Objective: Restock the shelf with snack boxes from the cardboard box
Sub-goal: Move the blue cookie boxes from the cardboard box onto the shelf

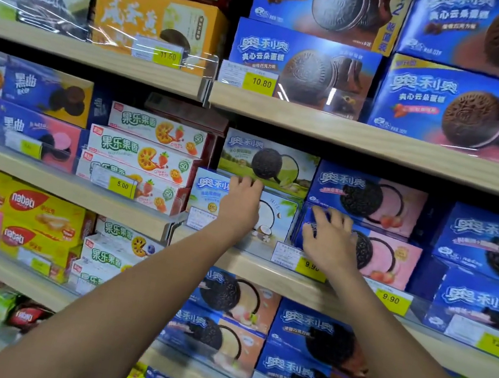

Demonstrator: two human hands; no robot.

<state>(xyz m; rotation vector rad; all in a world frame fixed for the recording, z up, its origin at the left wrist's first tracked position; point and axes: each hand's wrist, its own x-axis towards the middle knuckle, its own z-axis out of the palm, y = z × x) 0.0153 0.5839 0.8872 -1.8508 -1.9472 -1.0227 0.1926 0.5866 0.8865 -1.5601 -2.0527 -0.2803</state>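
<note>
My left hand [241,203] reaches to the middle shelf, its fingers curled over the top edge of a light-blue coconut cookie box [278,222] standing at the shelf front. A green cookie box [277,164] lies stacked on top of it. My right hand [328,238] grips the upper left corner of the neighbouring blue-and-pink strawberry cookie box [393,259], fingers over the top and thumb at its left side. An identical pink box [370,197] sits above that one. The cardboard box is out of view.
The wooden shelf edge [249,266] carries yellow price tags [311,267]. White fruit-biscuit boxes [143,153] stand to the left and dark-blue cookie boxes [488,247] to the right. The shelves above and below are packed with more boxes.
</note>
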